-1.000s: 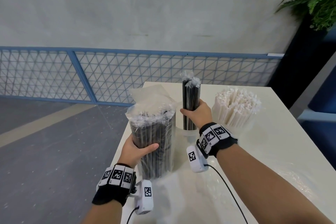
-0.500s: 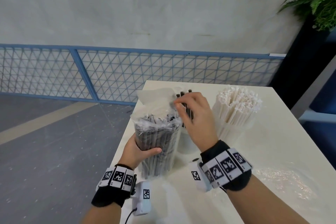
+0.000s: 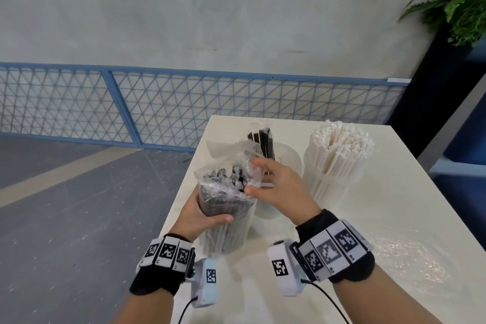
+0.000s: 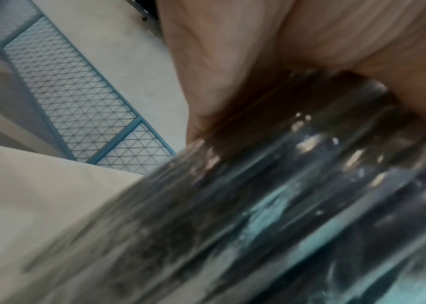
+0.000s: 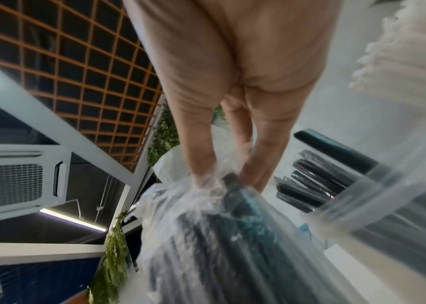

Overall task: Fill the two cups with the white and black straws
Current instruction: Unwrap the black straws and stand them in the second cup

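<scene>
- Hands are meeting over the near left part of the cream worktop [image 3: 394, 213], at its left edge.
- The left hand [image 3: 201, 216] is gripping the clear plastic bag of black straws [image 3: 226, 208] around its middle, thumb across the front and fingers wrapped behind; the bag is standing roughly upright, leaning slightly, and whether its base is touching the worktop cannot be told.
- The left wrist view is showing the same grip up close, the palm [image 4: 232, 61] pressing against the blurred dark bundle [image 4: 271, 205].
- The right hand [image 3: 278, 184] is reaching into the bag's open, crumpled top; in the right wrist view its fingers [image 5: 201, 160] are closing in a pinch on the end of a black straw [image 5: 231, 179] through the loose film.
- A clear cup [image 3: 285, 158] is standing just behind the right hand, holding a few black straws [image 3: 264, 139] that are leaning toward the left.
- A second cup [image 3: 334, 192] is standing just right of it, packed full of white straws [image 3: 342, 147] fanning out at the top.
- A blue mesh fence [image 3: 157, 102] is running behind the worktop in front of a grey wall, and a green plant [image 3: 457, 0] is showing at the upper right.
</scene>
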`<action>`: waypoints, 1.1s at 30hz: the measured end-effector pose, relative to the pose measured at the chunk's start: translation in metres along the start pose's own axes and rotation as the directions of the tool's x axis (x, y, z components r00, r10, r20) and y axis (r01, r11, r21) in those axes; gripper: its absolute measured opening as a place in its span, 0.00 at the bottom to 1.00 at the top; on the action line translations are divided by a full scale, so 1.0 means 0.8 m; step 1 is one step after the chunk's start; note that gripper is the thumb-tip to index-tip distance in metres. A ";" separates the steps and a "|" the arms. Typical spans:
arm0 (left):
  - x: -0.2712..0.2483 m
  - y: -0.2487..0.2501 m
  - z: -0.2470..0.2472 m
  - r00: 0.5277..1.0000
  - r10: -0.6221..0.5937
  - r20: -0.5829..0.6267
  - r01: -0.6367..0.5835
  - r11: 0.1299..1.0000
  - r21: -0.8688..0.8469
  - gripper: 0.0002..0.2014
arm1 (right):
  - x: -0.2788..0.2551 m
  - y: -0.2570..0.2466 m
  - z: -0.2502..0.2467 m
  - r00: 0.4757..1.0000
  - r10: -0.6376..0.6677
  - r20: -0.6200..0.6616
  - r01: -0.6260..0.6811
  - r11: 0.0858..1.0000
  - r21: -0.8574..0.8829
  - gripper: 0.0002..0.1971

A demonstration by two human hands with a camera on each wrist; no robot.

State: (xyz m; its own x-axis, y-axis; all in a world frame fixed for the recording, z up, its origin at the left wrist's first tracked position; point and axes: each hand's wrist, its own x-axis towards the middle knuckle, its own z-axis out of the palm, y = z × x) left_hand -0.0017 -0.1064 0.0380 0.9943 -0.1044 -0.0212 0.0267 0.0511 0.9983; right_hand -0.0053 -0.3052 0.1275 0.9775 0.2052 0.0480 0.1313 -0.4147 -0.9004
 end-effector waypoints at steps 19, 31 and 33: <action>-0.002 0.002 -0.006 0.999 -0.029 -0.045 0.031 0.998 0.057 0.29 | 0.006 0.015 0.015 0.981 -0.127 0.149 0.164 0.949 -0.268 0.29; 0.003 0.001 -0.003 0.992 -0.007 -0.126 0.021 0.994 0.108 0.28 | 0.005 0.028 0.034 0.856 -0.511 -0.077 0.378 0.720 -0.582 0.23; 0.003 0.001 -0.004 0.992 -0.009 -0.122 0.024 0.992 0.121 0.28 | 0.003 0.021 0.037 0.842 -0.534 -0.080 0.362 0.669 -0.649 0.26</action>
State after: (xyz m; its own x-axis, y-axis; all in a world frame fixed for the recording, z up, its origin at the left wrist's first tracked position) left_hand 0.0014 -0.1035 0.0384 0.9992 0.0176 -0.0367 0.0378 -0.0715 0.9967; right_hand -0.0059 -0.2854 0.0992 0.7660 0.3229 0.5558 0.5489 -0.7786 -0.3042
